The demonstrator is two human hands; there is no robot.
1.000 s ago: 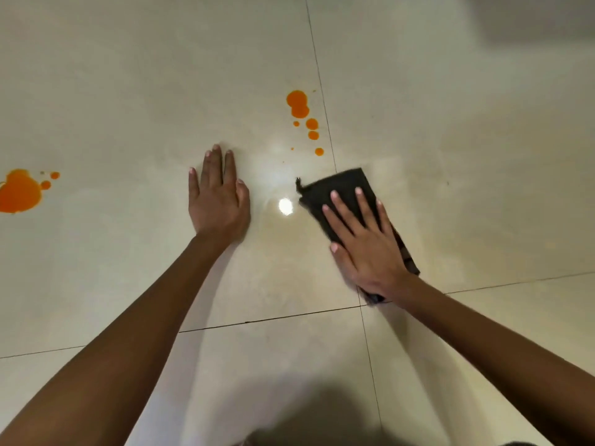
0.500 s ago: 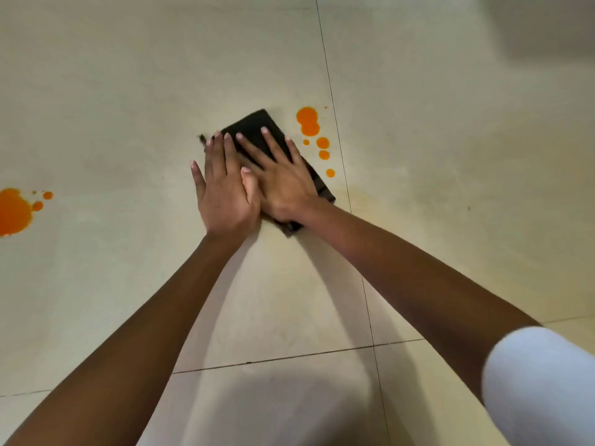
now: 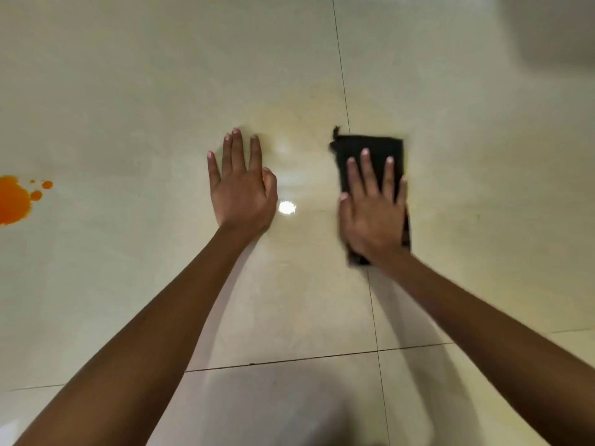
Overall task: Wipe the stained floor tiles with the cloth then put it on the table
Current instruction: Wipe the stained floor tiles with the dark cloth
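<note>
Right now I am pressing my right hand (image 3: 373, 217), fingers straight, flat on the black cloth (image 3: 370, 146) across the grout line (image 3: 343, 75) to scrub the floor tiles (image 3: 128, 91), while bracing my left hand (image 3: 241, 194) flat beside it, the orange stain (image 3: 13, 201) at left not yet wiped.

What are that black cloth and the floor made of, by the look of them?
Black cloth: soft matte fabric, probably; it lies folded flat with a frayed tuft at one corner. Fibre cannot be told. Floor tiles: glazed ceramic or polished stone, likely; cream, glossy, mirroring a bright light spot, parted by thin dark joint lines.
</note>
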